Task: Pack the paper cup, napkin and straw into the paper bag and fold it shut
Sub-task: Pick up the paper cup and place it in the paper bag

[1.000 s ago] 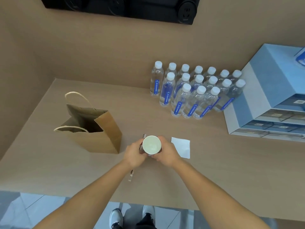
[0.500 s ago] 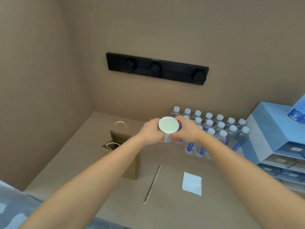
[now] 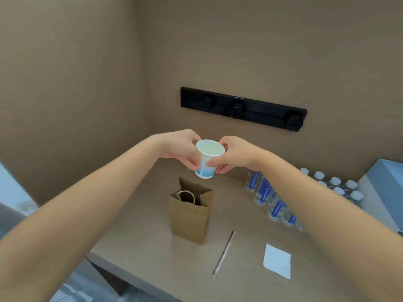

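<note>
Left hand (image 3: pixel 182 149) and right hand (image 3: pixel 234 154) both clasp the paper cup (image 3: pixel 207 159) between them, above the open paper bag (image 3: pixel 189 216).

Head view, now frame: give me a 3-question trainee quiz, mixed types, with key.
1. True or false: the paper cup is already inside the paper bag.
2. Which lies nearer the bag: A) straw B) napkin?
3. Fill in: the cup is held by ____ hands.

Key: 1. False; left hand and right hand hold it in the air above the open bag. 2. A. 3. both.
</note>
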`<state>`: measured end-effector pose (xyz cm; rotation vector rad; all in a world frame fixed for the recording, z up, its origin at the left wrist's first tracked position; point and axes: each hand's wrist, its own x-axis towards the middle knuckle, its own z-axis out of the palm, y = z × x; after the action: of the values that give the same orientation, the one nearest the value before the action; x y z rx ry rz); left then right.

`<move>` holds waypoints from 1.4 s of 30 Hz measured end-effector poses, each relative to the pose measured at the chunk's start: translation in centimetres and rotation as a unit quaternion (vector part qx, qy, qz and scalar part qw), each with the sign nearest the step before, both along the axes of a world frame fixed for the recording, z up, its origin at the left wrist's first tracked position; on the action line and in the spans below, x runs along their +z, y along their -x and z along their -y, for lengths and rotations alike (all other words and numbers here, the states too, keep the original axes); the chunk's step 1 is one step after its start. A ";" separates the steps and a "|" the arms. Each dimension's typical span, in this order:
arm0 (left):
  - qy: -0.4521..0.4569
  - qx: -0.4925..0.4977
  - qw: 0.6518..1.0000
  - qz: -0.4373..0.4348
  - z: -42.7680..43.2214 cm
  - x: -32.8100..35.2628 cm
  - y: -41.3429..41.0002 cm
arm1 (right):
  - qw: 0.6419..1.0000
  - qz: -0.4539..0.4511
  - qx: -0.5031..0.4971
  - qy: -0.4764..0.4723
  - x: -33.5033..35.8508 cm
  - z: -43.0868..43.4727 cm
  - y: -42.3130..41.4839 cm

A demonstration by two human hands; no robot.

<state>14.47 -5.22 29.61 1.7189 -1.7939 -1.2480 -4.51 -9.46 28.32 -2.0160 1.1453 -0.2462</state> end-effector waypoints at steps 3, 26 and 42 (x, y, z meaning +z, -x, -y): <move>0.004 0.013 1.000 0.015 -0.8 -1.4 -1.7 | 1.000 -0.004 0.000 -0.011 -1.1 -0.6 -2.2; -0.071 -0.017 0.997 -0.002 0.7 -10.7 -4.6 | 0.993 -0.092 -0.068 -0.030 -8.9 -2.1 -6.4; -0.054 -0.089 0.956 0.275 1.2 -11.6 -2.9 | 0.975 -0.216 -0.048 -0.002 -11.6 -1.7 -8.5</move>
<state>17.34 -6.43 18.06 2.1664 -2.2653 -1.0054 3.98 -7.74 16.72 -2.0697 1.5083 0.1576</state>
